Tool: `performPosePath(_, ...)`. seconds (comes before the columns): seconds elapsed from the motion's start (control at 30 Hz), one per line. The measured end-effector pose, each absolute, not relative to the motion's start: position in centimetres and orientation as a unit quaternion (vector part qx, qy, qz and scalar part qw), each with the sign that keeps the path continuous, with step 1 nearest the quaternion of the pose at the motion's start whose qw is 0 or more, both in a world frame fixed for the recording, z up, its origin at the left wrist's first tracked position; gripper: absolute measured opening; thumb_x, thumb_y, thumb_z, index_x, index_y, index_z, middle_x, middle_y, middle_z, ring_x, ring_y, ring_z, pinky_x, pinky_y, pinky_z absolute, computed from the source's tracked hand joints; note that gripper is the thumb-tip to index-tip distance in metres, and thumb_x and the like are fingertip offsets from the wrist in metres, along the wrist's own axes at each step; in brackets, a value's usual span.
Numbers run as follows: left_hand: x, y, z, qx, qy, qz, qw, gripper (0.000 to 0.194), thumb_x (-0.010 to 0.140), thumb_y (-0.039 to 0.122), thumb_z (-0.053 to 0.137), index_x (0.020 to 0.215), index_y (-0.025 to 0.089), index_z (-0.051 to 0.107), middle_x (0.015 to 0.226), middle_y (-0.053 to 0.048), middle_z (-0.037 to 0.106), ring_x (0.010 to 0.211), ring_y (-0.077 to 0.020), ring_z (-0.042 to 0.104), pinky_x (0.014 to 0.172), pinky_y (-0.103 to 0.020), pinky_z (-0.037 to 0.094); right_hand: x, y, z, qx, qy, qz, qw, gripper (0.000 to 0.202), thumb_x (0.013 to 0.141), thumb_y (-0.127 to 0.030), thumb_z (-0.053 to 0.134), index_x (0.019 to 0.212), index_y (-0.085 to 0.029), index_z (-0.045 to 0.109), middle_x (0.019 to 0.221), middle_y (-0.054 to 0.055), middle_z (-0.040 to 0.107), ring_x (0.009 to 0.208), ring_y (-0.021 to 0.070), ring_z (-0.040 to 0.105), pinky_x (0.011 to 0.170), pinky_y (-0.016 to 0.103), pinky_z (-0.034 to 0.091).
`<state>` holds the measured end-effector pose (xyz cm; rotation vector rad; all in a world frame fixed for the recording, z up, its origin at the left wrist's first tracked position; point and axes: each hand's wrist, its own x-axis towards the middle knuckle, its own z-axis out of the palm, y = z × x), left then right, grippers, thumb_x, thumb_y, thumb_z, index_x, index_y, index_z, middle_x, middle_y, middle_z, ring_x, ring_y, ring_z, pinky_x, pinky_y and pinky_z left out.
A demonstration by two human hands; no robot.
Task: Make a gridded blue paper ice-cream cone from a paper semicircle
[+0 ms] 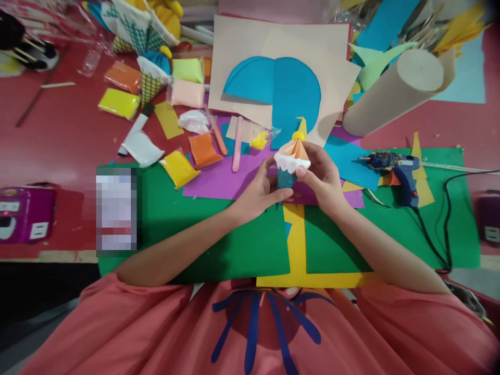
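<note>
A small paper cupcake [291, 159] is held above the table between both hands. It has a teal patterned base, a white scalloped frill, a peach folded top and a yellow ball on its tip. My left hand [258, 190] grips its base from the left, thumb and fingers curled around it. My right hand [322, 179] holds the right side, fingertips on the white frill. Beneath the hands lie purple paper [219, 179], green sheets [219, 234] and a yellow strip [297, 245].
A blue glue gun [396, 169] lies at the right, its black cord running off the green sheet. Packets of coloured clay [119, 101] lie at the back left, a beige paper roll [394, 88] at the back right, beige sheets with blue half-circles [273, 83] behind the cupcake. A purple device [23, 213] sits at the left edge.
</note>
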<state>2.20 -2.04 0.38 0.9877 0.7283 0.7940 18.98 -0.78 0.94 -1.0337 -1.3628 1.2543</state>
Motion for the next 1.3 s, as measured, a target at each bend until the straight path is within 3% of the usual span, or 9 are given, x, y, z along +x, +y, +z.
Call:
performPosePath(0.2,2.1,-1.7,1.4,0.413,0.366,0.336,0.763,0.057,0.071,0.05,0.078,0.102,0.021,0.041,0.086,-0.001,0.069,0.067,-0.0156,0.072,0.059,-0.024,0.057,19.0,-0.8,0.8,-0.391,-0.608,0.486,0.49,0.069,0.079,-0.061,0.064,0.136,-0.035,0.037,0.136,0.006,0.054,0.128,0.027,0.053,0.105,0.048,0.048)
performPosePath(0.3,1.9,-1.3,1.9,0.42,0.349,0.371,0.751,0.053,0.074,0.054,0.075,0.099,0.021,0.043,0.076,0.004,0.067,0.059,-0.0124,0.069,0.054,-0.021,0.054,18.9,-1.1,0.8,-0.383,-0.625,0.495,0.467,0.078,0.08,-0.069,0.056,0.143,-0.038,0.025,0.141,0.007,0.049,0.129,0.0278,0.052,0.106,0.051,0.045)
performPosePath(0.47,0.9,-0.4,3.1,0.437,0.373,0.424,0.7,0.045,0.08,0.059,0.067,0.088,0.02,0.047,0.067,0.007,0.056,0.045,-0.0042,0.053,0.044,-0.018,0.042,19.0,-1.1,0.2,-0.418,-0.623,0.49,0.444,0.068,0.086,-0.068,0.047,0.142,-0.037,0.025,0.142,0.008,0.047,0.125,0.0249,0.054,0.105,0.048,0.046)
performPosePath(0.63,-2.8,1.6,4.9,0.407,0.471,0.454,0.638,0.044,0.077,0.061,0.068,0.078,0.02,0.051,0.056,0.009,0.035,0.039,-0.003,0.028,0.038,-0.019,0.027,19.0,-1.1,-0.4,-0.413,-0.622,0.499,0.44,0.058,0.09,-0.061,0.047,0.139,-0.037,0.029,0.138,0.008,0.049,0.123,0.0243,0.055,0.105,0.048,0.046)
performPosePath(0.8,-8.7,7.3,5.3,0.417,0.572,0.486,0.512,0.022,0.093,0.035,0.054,0.077,0.021,0.053,0.058,0.005,0.034,0.045,-0.0067,0.024,0.042,-0.023,0.021,18.9,-1.3,-0.5,-0.396,-0.628,0.503,0.443,0.051,0.092,-0.051,0.051,0.137,-0.036,0.032,0.138,0.008,0.048,0.123,0.0227,0.055,0.106,0.048,0.045)
performPosePath(0.9,-11.1,11.5,5.2,0.453,0.614,0.453,0.462,0.025,0.097,0.031,0.05,0.074,0.021,0.05,0.061,0.004,0.034,0.049,-0.0079,0.021,0.045,-0.025,0.017,18.8,-1.3,-0.4,-0.39,-0.628,0.509,0.441,0.049,0.093,-0.047,0.052,0.137,-0.036,0.033,0.14,0.007,0.048,0.124,0.0219,0.054,0.107,0.047,0.044)
performPosePath(1.03,-11.8,15.8,5.5,0.428,0.663,0.431,0.438,0.037,0.1,0.027,0.046,0.065,0.02,0.034,0.053,0.004,0.021,0.052,-0.012,0.012,0.045,-0.026,0.011,18.8,-1.3,0.0,-0.395,-0.636,0.508,0.427,0.049,0.092,-0.047,0.053,0.137,-0.036,0.035,0.138,0.007,0.049,0.126,0.0227,0.053,0.107,0.048,0.043)
performPosePath(1.17,-11.2,18.1,5.9,0.407,0.645,0.455,0.459,0.029,0.099,0.016,0.043,0.071,0.02,0.038,0.057,0.005,0.03,0.053,-0.0115,0.016,0.045,-0.021,0.022,18.9,-1.3,0.2,-0.411,-0.64,0.506,0.408,0.049,0.092,-0.049,0.052,0.135,-0.033,0.037,0.139,0.008,0.049,0.126,0.023,0.053,0.108,0.047,0.043)
performPosePath(1.3,-10.3,18.6,5.9,0.402,0.607,0.46,0.508,0.022,0.091,0.0,0.041,0.089,0.021,0.047,0.067,0.006,0.052,0.066,-0.0079,0.044,0.064,-0.021,0.045,19.0,-1.3,0.3,-0.417,-0.641,0.504,0.402,0.048,0.092,-0.048,0.053,0.133,-0.029,0.037,0.14,0.012,0.048,0.124,0.0229,0.054,0.106,0.048,0.044)
